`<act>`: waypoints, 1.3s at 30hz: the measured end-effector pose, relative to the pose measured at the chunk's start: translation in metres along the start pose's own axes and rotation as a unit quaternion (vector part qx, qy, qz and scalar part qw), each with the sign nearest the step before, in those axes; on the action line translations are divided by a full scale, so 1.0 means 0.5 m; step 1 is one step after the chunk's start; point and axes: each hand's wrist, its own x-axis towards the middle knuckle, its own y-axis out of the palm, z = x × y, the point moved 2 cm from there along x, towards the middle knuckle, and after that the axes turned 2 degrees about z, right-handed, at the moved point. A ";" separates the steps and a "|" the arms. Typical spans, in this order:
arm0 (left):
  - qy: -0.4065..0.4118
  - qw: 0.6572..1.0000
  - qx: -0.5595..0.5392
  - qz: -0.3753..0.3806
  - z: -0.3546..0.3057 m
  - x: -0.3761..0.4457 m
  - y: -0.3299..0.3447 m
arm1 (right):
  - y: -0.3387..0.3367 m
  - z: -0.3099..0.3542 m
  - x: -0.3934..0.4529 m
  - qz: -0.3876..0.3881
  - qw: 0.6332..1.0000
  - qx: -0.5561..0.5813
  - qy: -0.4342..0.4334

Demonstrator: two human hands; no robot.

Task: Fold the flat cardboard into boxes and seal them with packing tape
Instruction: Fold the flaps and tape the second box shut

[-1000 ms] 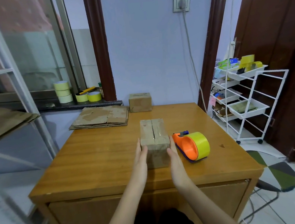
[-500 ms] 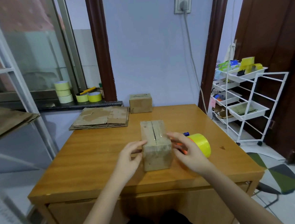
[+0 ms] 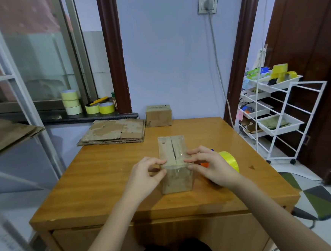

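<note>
My left hand (image 3: 145,176) sits at the left side of the cardboard box (image 3: 174,164), thumb and forefinger curled and pinching its near top corner. My right hand (image 3: 209,165) mirrors it on the right side, fingers (image 3: 192,155) bent and resting on the top face by the near edge, thumb against the front corner. The box stands near the middle of the wooden worktop (image 3: 105,173), its long side running away from me. The two top flaps meet along a dark seam, and clear tape glints over the seam's near end and down the front face.

Just behind my right hand lies the tape dispenser (image 3: 229,160), a yellow roll with a bit of orange body showing under my palm. At the far edge of the worktop a second small box (image 3: 158,115) stands closed, and beside it to the left lies a stack of flat cardboard (image 3: 112,133). Tape rolls (image 3: 71,102) sit on the windowsill. A white rolling cart (image 3: 278,108) stands to the right of the worktop.
</note>
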 end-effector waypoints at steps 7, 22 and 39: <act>0.022 1.000 -0.003 -0.001 0.009 -0.006 0.002 | 0.039 -0.018 -0.030 -0.015 0.995 -0.083 -0.052; 0.047 0.997 0.048 0.035 0.001 -0.019 0.005 | 0.035 -0.009 -0.041 0.028 0.991 -0.128 -0.030; 0.082 0.973 0.211 -0.046 0.007 -0.024 0.051 | 0.082 0.004 -0.046 -0.099 0.989 -0.103 -0.020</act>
